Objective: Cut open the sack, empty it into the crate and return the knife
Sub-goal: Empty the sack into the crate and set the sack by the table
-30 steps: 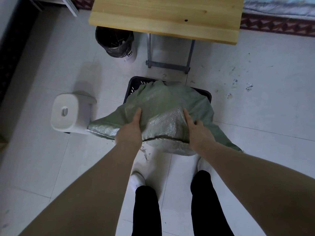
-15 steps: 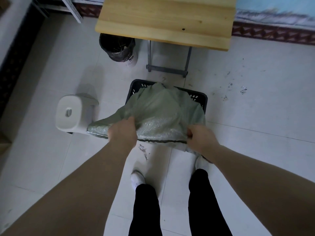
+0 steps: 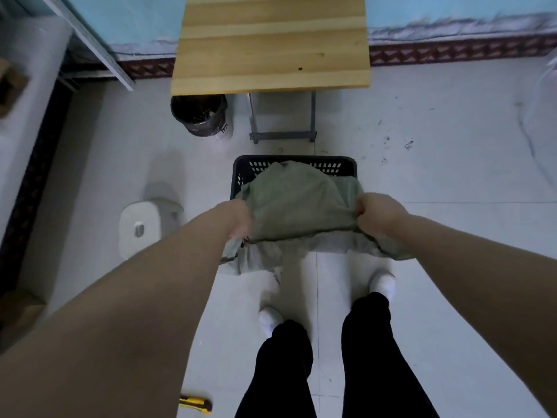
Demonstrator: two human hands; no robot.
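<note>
While a yellow utility knife [image 3: 196, 404] lies on the tiled floor [image 3: 452, 236] at the bottom edge of the frame, left of the person's black-trousered legs, both arms reach forward at mid-frame. Left hand [image 3: 238, 220] and right hand [image 3: 376, 214] are each clenched around bunched fabric of the green woven sack [image 3: 295, 206], which drapes from them into the black slotted crate [image 3: 294, 167] just beyond. Farther off, a white stool [image 3: 141, 227] stands at left, and a bin [image 3: 199, 114] sits beside the wooden table [image 3: 271, 40] at the top of the frame.
</note>
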